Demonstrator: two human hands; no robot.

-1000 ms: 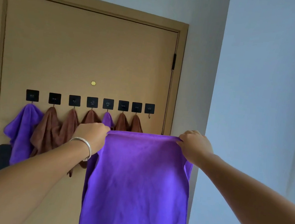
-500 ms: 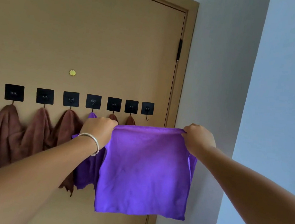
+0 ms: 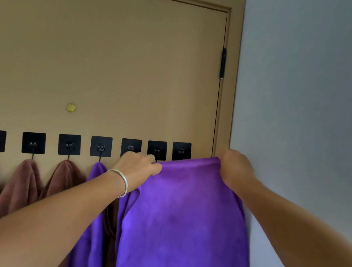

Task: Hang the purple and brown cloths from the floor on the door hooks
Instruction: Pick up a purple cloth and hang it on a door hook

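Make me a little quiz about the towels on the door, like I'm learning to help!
1. True or false: both hands grip the top edge of the spread purple cloth.
2. Which wrist has the silver bracelet? A) left B) right
3. Fill in: the three cloths hanging furthest left in view are ____.

Key:
1. True. The left hand and the right hand each grip a top corner.
2. A.
3. Brown. The brown cloths hang from the black hooks; beside them hangs another purple cloth.
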